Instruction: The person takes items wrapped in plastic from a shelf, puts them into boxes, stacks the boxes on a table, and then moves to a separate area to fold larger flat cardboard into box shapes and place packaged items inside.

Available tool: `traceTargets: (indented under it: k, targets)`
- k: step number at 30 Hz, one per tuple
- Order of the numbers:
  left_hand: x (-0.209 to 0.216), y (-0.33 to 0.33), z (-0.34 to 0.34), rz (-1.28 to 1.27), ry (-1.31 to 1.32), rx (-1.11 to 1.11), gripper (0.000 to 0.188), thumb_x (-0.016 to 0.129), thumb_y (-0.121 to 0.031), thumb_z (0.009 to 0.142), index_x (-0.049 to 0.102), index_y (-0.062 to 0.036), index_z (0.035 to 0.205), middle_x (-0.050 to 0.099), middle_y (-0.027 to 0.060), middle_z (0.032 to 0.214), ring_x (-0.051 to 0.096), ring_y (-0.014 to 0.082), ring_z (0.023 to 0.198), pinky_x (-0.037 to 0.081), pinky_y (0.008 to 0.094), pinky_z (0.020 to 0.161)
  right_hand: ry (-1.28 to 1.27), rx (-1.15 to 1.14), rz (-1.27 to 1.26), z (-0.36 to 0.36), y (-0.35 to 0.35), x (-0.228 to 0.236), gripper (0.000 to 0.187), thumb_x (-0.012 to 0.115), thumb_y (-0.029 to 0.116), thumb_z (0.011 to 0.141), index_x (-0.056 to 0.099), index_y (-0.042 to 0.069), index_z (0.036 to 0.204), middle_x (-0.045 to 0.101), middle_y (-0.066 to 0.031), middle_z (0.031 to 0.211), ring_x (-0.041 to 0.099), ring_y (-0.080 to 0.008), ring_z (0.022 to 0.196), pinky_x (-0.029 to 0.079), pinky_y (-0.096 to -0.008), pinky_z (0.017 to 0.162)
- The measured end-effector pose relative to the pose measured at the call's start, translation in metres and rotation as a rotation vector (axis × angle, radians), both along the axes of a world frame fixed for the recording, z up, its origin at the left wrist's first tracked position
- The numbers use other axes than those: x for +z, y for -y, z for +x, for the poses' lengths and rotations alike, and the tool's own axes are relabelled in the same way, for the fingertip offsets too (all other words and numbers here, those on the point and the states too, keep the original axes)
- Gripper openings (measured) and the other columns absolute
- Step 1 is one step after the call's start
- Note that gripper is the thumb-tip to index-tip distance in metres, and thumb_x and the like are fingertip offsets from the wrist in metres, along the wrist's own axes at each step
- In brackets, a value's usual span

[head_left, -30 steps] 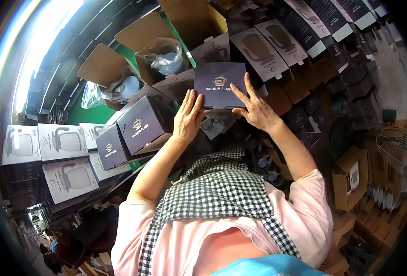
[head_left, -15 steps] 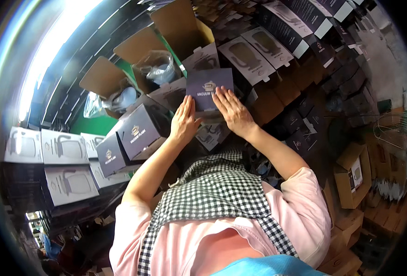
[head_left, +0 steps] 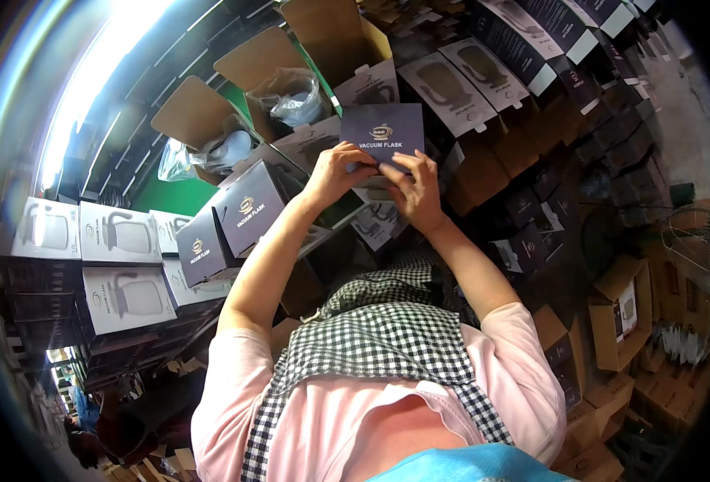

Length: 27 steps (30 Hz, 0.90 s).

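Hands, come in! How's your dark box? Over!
Left hand, right hand at near edge of dark box. Edge partly hidden. Open cartons to left.

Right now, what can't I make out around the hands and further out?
Head view:
Inside of the dark box at the hands: hidden by its panel.
That box's near edge: partly behind the left hand and right hand.
Right fingertips: blurred.
Bluish item's base: hidden by its carton.

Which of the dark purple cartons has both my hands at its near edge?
The dark purple carton at upper centre: your left hand and right hand are there. The two similar cartons farther left have no hand on them.
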<state>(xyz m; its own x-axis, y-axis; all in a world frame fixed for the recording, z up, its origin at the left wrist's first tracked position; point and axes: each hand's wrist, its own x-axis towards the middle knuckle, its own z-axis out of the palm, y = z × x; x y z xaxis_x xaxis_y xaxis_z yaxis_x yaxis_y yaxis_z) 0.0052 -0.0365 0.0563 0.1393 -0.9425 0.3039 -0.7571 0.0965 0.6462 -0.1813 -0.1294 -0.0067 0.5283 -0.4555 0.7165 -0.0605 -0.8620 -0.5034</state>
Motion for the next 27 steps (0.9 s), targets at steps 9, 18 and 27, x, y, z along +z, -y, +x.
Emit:
traceTargets:
  k: [9, 18, 27]
  targets:
    - [0.0, 0.008, -0.01, -0.085, 0.333, -0.177, 0.024, 0.078, -0.012, 0.071, 0.068, -0.0022, 0.091, 0.063, 0.0076, 0.092, 0.059, 0.0277, 0.089, 0.051, 0.0357, 0.079, 0.123, 0.177, -0.179, -0.004, 0.011, -0.019, 0.017, 0.07, 0.005, 0.076, 0.064, 0.007, 0.091, 0.06, -0.0102, 0.111, 0.059, -0.0303, 0.114, 0.033, -0.0581, 0.108]
    - [-0.031, 0.021, -0.008, -0.219, 0.511, 0.374, 0.032, 0.065, -0.011, 0.088, 0.056, 0.0015, 0.116, 0.052, 0.0201, 0.128, 0.047, 0.0356, 0.124, 0.044, 0.0393, 0.094, -0.13, -0.018, -0.332, 0.01, 0.006, -0.002, 0.032, 0.066, 0.011, 0.084, 0.067, 0.008, 0.116, 0.06, -0.0106, 0.118, 0.058, -0.0265, 0.114, 0.034, -0.0505, 0.108]
    - [-0.047, 0.022, -0.002, -0.076, 0.024, 0.327, 0.049, 0.059, -0.013, 0.093, 0.042, 0.0044, 0.136, 0.036, 0.0267, 0.143, 0.034, 0.0435, 0.135, 0.035, 0.0453, 0.111, -0.126, 0.079, -0.395, 0.003, 0.014, -0.009, 0.03, 0.057, 0.012, 0.086, 0.068, 0.006, 0.114, 0.061, -0.0108, 0.123, 0.058, -0.0253, 0.118, 0.032, -0.0584, 0.109]
